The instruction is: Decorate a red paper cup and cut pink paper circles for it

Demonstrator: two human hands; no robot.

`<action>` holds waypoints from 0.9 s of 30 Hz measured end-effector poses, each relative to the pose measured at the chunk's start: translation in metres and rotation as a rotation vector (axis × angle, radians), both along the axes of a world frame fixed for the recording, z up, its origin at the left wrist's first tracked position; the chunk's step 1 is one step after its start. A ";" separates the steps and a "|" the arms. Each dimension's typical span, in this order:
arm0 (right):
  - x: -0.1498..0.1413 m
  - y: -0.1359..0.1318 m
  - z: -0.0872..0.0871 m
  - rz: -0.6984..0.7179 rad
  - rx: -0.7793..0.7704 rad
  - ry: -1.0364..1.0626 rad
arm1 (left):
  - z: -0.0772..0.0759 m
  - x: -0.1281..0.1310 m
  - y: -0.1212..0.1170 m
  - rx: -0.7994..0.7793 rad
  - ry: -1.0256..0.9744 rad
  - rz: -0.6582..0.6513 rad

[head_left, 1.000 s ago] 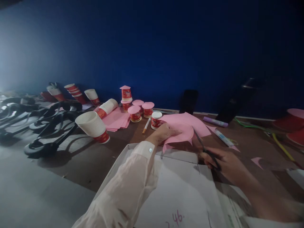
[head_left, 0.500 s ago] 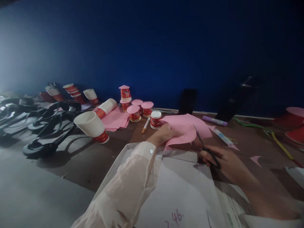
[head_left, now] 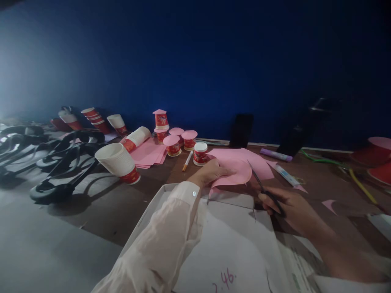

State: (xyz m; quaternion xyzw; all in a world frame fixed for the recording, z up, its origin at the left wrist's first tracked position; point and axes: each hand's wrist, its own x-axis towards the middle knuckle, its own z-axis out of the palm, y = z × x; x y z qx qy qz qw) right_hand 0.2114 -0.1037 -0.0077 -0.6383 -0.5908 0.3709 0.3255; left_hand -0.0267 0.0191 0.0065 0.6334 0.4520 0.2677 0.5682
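My left hand [head_left: 211, 172] grips the left side of a sheet of pink paper [head_left: 230, 156], its fingers lying over a rounded, partly cut portion. In my right hand [head_left: 285, 203] is a pair of dark scissors [head_left: 263, 188], my fingers closed round the handles. The blades point up and left and meet the paper at the right edge of the curve. Just behind my left hand a red paper cup [head_left: 200, 154] stands upside down, white base up. A white lidded box [head_left: 232, 244] lies below both forearms.
Red cups topped with pink paper discs [head_left: 171, 140] stand behind on the left, near pink sheets [head_left: 148, 152] and a leaning cup stack [head_left: 117, 160]. Dark headsets [head_left: 51, 191] lie far left. On the right are a purple marker [head_left: 276, 155], a glue stick [head_left: 287, 176] and paper scraps [head_left: 330, 205].
The scissor blades have shifted slightly along the curve, and a split now shows in the pink paper above them. My left hand stays almost still on the sheet.
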 end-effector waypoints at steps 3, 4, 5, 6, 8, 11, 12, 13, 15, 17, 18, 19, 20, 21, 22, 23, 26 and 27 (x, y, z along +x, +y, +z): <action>0.001 0.000 0.000 0.011 0.016 -0.023 | -0.001 -0.002 0.001 0.075 0.044 -0.043; 0.001 0.000 0.001 0.012 0.021 -0.025 | -0.001 -0.002 0.002 0.087 0.053 -0.046; 0.000 -0.001 0.001 0.014 0.024 -0.026 | -0.001 -0.003 0.003 0.090 0.054 -0.053; 0.000 -0.001 0.002 0.018 0.026 -0.029 | -0.002 -0.003 0.003 0.082 0.046 -0.060; -0.002 -0.001 0.005 0.020 0.027 -0.029 | -0.003 -0.004 0.004 0.062 0.016 -0.069; -0.004 -0.002 0.007 0.016 0.024 -0.022 | -0.004 -0.004 0.004 0.036 -0.015 -0.058; -0.003 -0.002 0.006 0.014 0.020 -0.009 | -0.004 -0.004 0.004 0.028 -0.028 -0.065; -0.003 -0.002 0.005 0.018 0.014 0.008 | -0.004 -0.004 0.004 0.022 -0.042 -0.077; -0.001 -0.001 0.002 0.037 0.008 0.035 | -0.003 -0.003 0.003 0.019 -0.058 -0.101; 0.000 0.000 0.000 0.054 0.009 0.056 | -0.003 -0.003 0.002 0.030 -0.046 -0.090; 0.000 0.000 0.000 0.056 0.010 0.058 | -0.003 -0.003 0.002 0.033 -0.031 -0.080; -0.001 0.000 0.000 0.052 0.013 0.058 | -0.003 -0.003 0.002 0.036 -0.013 -0.074; -0.002 0.000 0.002 0.043 0.014 0.058 | -0.003 -0.003 0.002 0.043 0.003 -0.074; -0.004 0.000 0.005 0.034 0.011 0.056 | -0.003 -0.002 0.002 0.050 0.017 -0.078; -0.005 0.000 0.007 0.030 0.006 0.052 | -0.003 -0.002 0.001 0.056 0.029 -0.086; -0.007 0.000 0.010 0.030 0.003 0.049 | -0.003 -0.001 0.001 0.063 0.037 -0.087; -0.010 0.000 0.014 0.051 0.008 0.038 | -0.003 0.001 0.000 0.069 0.041 -0.079; -0.009 -0.001 0.014 0.055 0.021 0.026 | -0.002 0.002 -0.001 0.073 0.040 -0.081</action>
